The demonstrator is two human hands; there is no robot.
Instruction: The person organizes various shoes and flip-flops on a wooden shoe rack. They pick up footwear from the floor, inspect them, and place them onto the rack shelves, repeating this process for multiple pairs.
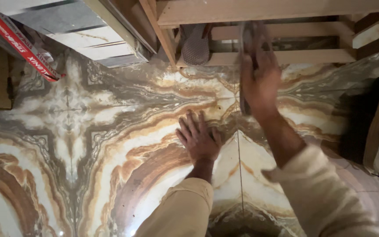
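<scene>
A glossy marble floor (110, 145), veined in swirling cream, rust and grey bands mirrored across its tile joints, fills most of the view, with a pale wooden frame (268, 26) of flat square-edged slats standing along its top edge. The left hand (198, 136) lies palm down on the marble with its fingers spread flat and holding nothing. The right hand (259, 81) is closed around a long, thin, flat tool (245, 48), motion-blurred so its kind cannot be told, whose long axis runs nearly upright in the picture, from the floor joint up toward the frame's slats.
</scene>
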